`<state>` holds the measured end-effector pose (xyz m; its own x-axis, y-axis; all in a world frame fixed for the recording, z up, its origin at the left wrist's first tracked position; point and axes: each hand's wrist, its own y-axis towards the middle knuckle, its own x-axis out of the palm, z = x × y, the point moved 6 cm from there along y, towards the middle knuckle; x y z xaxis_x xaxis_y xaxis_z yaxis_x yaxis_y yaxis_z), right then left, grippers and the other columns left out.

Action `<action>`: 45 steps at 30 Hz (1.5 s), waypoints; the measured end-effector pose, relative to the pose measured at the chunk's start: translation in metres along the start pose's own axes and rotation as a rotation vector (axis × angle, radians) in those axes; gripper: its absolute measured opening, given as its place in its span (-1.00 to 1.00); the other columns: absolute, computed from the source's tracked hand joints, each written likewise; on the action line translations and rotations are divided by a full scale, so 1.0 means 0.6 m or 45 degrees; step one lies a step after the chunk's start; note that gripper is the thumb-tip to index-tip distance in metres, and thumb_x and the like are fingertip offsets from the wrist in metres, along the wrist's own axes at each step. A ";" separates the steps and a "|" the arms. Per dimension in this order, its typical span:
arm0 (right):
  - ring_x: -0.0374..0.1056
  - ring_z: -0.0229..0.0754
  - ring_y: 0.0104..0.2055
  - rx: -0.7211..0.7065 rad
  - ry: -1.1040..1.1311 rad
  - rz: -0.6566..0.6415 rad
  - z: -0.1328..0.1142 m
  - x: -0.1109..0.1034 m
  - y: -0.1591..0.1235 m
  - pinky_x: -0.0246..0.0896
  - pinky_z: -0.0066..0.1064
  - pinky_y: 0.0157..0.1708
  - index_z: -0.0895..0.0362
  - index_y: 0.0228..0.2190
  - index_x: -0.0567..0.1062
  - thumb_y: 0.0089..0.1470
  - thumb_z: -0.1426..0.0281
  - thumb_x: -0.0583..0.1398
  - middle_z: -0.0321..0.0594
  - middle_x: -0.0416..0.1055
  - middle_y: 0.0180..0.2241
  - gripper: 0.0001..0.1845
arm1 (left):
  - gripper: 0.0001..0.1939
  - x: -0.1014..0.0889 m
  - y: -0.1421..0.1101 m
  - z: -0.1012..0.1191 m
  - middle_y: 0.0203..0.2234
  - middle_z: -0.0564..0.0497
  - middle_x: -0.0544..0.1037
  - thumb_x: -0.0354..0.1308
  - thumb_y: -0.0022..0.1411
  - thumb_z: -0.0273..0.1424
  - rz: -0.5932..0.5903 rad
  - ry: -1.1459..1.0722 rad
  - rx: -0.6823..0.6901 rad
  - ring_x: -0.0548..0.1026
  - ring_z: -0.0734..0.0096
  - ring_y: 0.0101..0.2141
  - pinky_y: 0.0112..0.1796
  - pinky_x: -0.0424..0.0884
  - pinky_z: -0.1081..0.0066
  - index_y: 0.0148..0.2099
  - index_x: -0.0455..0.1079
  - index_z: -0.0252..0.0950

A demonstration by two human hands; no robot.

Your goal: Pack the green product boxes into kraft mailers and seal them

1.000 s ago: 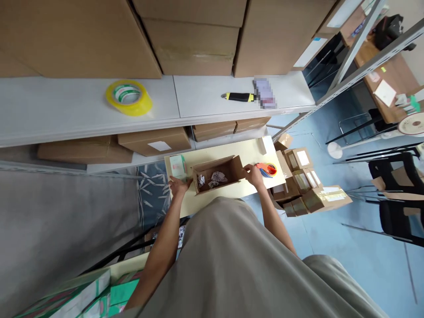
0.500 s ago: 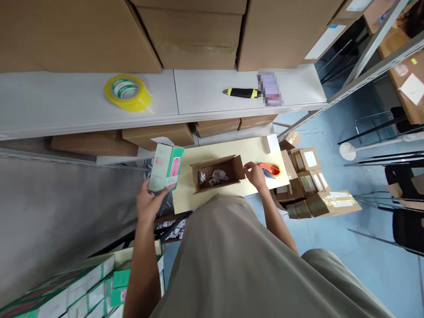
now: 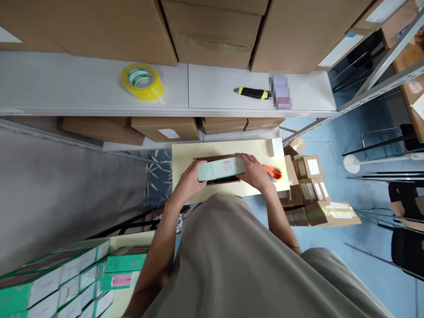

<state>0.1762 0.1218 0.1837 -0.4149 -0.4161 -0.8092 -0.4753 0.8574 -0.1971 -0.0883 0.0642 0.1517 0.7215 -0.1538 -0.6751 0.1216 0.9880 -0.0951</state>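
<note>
A pale green product box (image 3: 221, 169) lies lengthwise over the mouth of an open cardboard carton (image 3: 215, 182). My left hand (image 3: 189, 182) grips the box's left end, while my right hand (image 3: 254, 173) is closed on its right end. Both hands have fingers wrapped round it. The box covers most of the opening, so the carton's inside is largely hidden. Under the carton is a cream-coloured table (image 3: 182, 152). To the right of my right hand sits an orange tape dispenser (image 3: 273, 172), with a small white box (image 3: 275, 147) behind it.
On the grey shelf (image 3: 212, 95) ahead lie a yellow tape roll (image 3: 142, 81) and a black-and-yellow utility knife (image 3: 252, 92). Large cartons (image 3: 215, 39) stand on that shelf. Several green-and-white boxes (image 3: 73, 278) are stacked at lower left. Taped cartons (image 3: 331, 213) sit on the floor at right.
The product box moved right from beside the table to over the carton, turning on its side. My right hand left the carton's right flap and took hold of the box's other end.
</note>
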 end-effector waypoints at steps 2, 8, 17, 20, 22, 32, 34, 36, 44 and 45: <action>0.36 0.17 0.38 0.056 -0.105 -0.098 0.013 0.034 0.014 0.41 0.02 0.37 0.12 0.46 0.34 0.16 0.54 0.39 0.06 0.44 0.38 -0.11 | -0.22 0.025 0.006 -0.013 0.32 -0.21 0.54 0.26 0.15 -0.62 -0.066 0.116 -0.022 0.55 -0.06 0.31 0.29 0.54 0.10 0.42 0.34 -0.23; 0.42 0.19 0.34 0.134 -0.453 -0.347 0.022 0.142 0.060 0.32 -0.10 0.35 0.34 0.34 0.41 0.18 0.63 0.35 0.23 0.47 0.32 -0.28 | -0.29 0.076 0.017 -0.037 0.30 -0.35 0.53 0.22 0.17 -0.69 -0.192 0.544 -0.015 0.40 -0.23 0.39 0.33 0.45 -0.09 0.38 0.37 -0.32; 0.40 0.18 0.33 0.125 -0.590 -0.346 0.045 0.167 0.062 0.26 -0.14 0.32 0.32 0.30 0.44 0.16 0.64 0.33 0.23 0.55 0.24 -0.33 | -0.37 0.106 0.028 -0.025 0.17 -0.31 0.58 0.21 0.20 -0.69 -0.282 0.704 0.051 0.51 -0.13 0.24 0.32 0.42 0.01 0.31 0.43 -0.33; 0.39 0.15 0.33 0.117 -0.561 -0.296 0.058 0.157 0.048 0.29 -0.16 0.30 0.30 0.30 0.43 0.15 0.62 0.34 0.21 0.52 0.26 -0.31 | -0.32 0.106 0.025 -0.021 0.26 -0.29 0.53 0.22 0.23 -0.67 -0.311 0.661 0.007 0.48 -0.08 0.27 0.27 0.46 0.11 0.39 0.38 -0.30; 0.38 0.14 0.33 0.124 -0.547 -0.288 0.065 0.154 0.041 0.29 -0.17 0.30 0.29 0.30 0.42 0.15 0.60 0.35 0.20 0.50 0.29 -0.30 | -0.28 0.103 0.023 -0.016 0.27 -0.27 0.51 0.24 0.25 -0.65 -0.310 0.672 -0.027 0.48 -0.07 0.29 0.25 0.47 0.13 0.43 0.36 -0.25; 0.43 0.20 0.31 0.093 -0.528 -0.291 0.043 0.165 0.063 0.34 -0.10 0.31 0.32 0.26 0.49 0.16 0.56 0.37 0.24 0.54 0.26 -0.36 | -0.27 0.093 0.034 -0.042 0.20 -0.40 0.52 0.21 0.26 -0.61 -0.298 0.841 -0.129 0.58 -0.19 0.13 0.16 0.47 -0.02 0.47 0.36 -0.30; 0.44 0.21 0.31 0.088 -0.536 -0.318 0.035 0.174 0.072 0.33 -0.09 0.33 0.33 0.26 0.49 0.17 0.53 0.40 0.27 0.54 0.26 -0.36 | -0.29 0.094 0.039 -0.054 0.19 -0.41 0.54 0.19 0.22 -0.63 -0.265 0.826 -0.119 0.53 -0.25 0.18 0.18 0.44 -0.06 0.42 0.40 -0.32; 0.43 0.21 0.32 0.085 -0.542 -0.349 0.031 0.186 0.081 0.32 -0.08 0.34 0.33 0.28 0.48 0.17 0.52 0.41 0.28 0.54 0.27 -0.34 | -0.34 0.097 0.042 -0.066 0.16 -0.41 0.57 0.20 0.19 -0.62 -0.241 0.782 -0.112 0.49 -0.30 0.21 0.21 0.41 -0.12 0.34 0.46 -0.31; 0.41 0.15 0.34 0.120 -0.543 -0.448 0.029 0.247 0.106 0.31 -0.16 0.28 0.36 0.30 0.49 0.24 0.64 0.29 0.30 0.54 0.26 -0.39 | -0.36 0.127 0.039 -0.092 0.15 -0.46 0.60 0.15 0.22 -0.63 -0.310 0.794 -0.142 0.44 -0.27 0.24 0.24 0.33 -0.09 0.34 0.52 -0.40; 0.41 0.14 0.34 0.126 -0.539 -0.455 0.028 0.253 0.107 0.30 -0.17 0.28 0.38 0.29 0.49 0.27 0.65 0.25 0.30 0.55 0.26 -0.43 | -0.37 0.132 0.038 -0.094 0.14 -0.47 0.61 0.12 0.23 -0.64 -0.348 0.823 -0.147 0.44 -0.26 0.24 0.24 0.33 -0.08 0.34 0.52 -0.43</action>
<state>0.0956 0.1189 0.0387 0.1160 -0.5454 -0.8301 -0.4459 0.7182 -0.5342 -0.0665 0.0753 0.0548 0.1222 -0.3932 -0.9113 0.1418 0.9157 -0.3760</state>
